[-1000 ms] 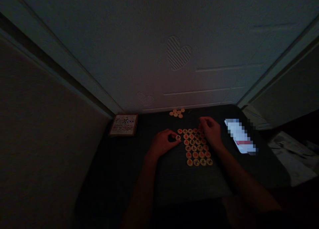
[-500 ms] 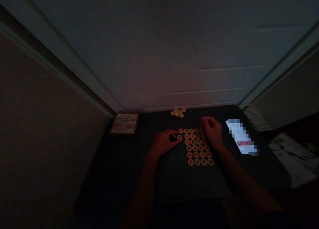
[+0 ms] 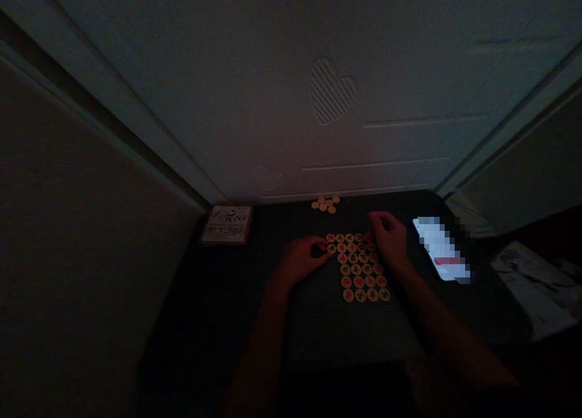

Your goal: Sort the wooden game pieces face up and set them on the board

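Observation:
Round Chinese chess pieces (image 3: 358, 281) with red and black characters lie face up in rows on the dark table (image 3: 218, 309). My left hand (image 3: 304, 260) is at the grid's upper left, thumb and fingertips closed around the edges of a black-marked Chinese chess piece (image 3: 331, 248). That piece sits beside the second row, just below a red-marked one. My right hand (image 3: 390, 239) rests at the grid's upper right corner with its fingers curled together, partly covering the pieces there. Whatever those fingers may hold is hidden.
Several blank-looking discs (image 3: 323, 207) lie in a loose cluster at the table's back edge, against a pale panel (image 3: 273, 103) with heart reliefs. A flat box (image 3: 227, 225) lies at the back left. On the right is a lit phone (image 3: 439, 248).
My left hand has shifted slightly right, bringing its black-marked piece up against the second row. My right hand has hardly moved.

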`<state>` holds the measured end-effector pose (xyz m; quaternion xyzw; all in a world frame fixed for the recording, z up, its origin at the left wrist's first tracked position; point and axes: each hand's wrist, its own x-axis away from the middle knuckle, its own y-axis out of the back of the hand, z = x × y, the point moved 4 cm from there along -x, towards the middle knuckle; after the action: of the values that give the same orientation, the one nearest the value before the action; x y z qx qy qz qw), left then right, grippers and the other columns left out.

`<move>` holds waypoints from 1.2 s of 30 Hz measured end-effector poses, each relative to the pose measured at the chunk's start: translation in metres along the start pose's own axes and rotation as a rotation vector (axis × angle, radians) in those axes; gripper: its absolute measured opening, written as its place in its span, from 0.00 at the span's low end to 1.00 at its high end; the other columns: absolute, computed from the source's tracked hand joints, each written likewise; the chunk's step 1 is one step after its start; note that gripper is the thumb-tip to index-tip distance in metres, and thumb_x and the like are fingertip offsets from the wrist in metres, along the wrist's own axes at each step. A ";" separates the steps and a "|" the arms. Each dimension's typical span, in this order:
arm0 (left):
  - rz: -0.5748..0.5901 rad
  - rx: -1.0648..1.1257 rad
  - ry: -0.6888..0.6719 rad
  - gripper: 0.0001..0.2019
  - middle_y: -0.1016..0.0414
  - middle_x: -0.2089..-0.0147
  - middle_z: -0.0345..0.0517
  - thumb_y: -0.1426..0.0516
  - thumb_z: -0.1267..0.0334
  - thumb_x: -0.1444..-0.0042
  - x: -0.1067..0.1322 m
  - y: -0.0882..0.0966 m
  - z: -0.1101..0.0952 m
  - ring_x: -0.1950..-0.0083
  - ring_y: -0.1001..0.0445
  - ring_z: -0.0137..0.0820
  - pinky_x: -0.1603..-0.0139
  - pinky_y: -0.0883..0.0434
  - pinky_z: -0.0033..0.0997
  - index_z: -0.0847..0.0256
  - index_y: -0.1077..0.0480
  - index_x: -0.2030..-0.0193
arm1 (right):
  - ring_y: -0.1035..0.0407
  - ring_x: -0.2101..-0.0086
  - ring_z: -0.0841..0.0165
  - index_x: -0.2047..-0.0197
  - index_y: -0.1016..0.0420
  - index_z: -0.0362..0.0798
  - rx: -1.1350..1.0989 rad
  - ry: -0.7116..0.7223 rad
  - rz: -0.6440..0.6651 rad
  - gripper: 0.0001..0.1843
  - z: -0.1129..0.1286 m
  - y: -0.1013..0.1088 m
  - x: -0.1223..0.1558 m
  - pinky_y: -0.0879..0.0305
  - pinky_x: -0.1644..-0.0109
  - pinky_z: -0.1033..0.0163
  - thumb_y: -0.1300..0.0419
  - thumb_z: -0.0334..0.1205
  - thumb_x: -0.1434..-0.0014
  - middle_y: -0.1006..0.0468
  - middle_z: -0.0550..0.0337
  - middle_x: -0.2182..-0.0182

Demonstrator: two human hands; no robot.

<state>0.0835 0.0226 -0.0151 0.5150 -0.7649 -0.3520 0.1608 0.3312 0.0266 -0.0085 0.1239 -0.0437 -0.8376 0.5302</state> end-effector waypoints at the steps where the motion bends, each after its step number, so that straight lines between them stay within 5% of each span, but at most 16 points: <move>1: -0.008 -0.003 -0.013 0.13 0.19 0.56 0.41 0.35 0.56 0.43 0.000 0.001 -0.001 0.62 0.23 0.32 0.60 0.26 0.34 0.52 0.23 0.51 | 0.31 0.77 0.70 0.63 0.21 0.46 -0.001 0.000 -0.001 0.20 0.000 0.000 0.000 0.36 0.74 0.66 0.38 0.57 0.40 0.25 0.63 0.78; 7: -0.068 -0.002 -0.078 0.22 0.30 0.34 0.47 0.34 0.59 0.44 0.000 0.003 -0.006 0.51 0.24 0.34 0.46 0.26 0.40 0.52 0.29 0.42 | 0.31 0.77 0.69 0.63 0.21 0.46 0.011 -0.010 0.008 0.21 0.002 0.000 0.000 0.37 0.75 0.66 0.38 0.58 0.41 0.25 0.63 0.78; 12: -0.012 -0.061 -0.059 0.23 0.31 0.32 0.43 0.35 0.59 0.44 0.000 -0.005 -0.004 0.46 0.25 0.39 0.30 0.41 0.56 0.49 0.30 0.41 | 0.31 0.78 0.69 0.62 0.22 0.46 -0.013 -0.008 0.004 0.21 0.000 0.000 0.000 0.37 0.75 0.66 0.38 0.58 0.41 0.25 0.63 0.79; 29: -0.035 -0.067 -0.047 0.23 0.24 0.40 0.42 0.34 0.59 0.44 -0.001 -0.005 -0.006 0.52 0.24 0.38 0.32 0.38 0.54 0.48 0.28 0.42 | 0.32 0.79 0.70 0.63 0.22 0.46 -0.026 -0.022 0.015 0.22 -0.002 0.000 0.000 0.38 0.77 0.66 0.38 0.59 0.40 0.26 0.63 0.79; 36: -0.044 -0.016 -0.056 0.25 0.24 0.43 0.44 0.35 0.61 0.45 -0.001 -0.002 -0.006 0.58 0.26 0.34 0.45 0.28 0.44 0.50 0.30 0.40 | 0.25 0.69 0.64 0.56 0.20 0.47 0.067 0.054 0.110 0.22 -0.004 -0.005 -0.009 0.29 0.68 0.62 0.41 0.57 0.37 0.19 0.56 0.68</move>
<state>0.0886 0.0205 -0.0123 0.5205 -0.7547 -0.3757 0.1355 0.3315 0.0375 -0.0122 0.1617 -0.0639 -0.8016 0.5720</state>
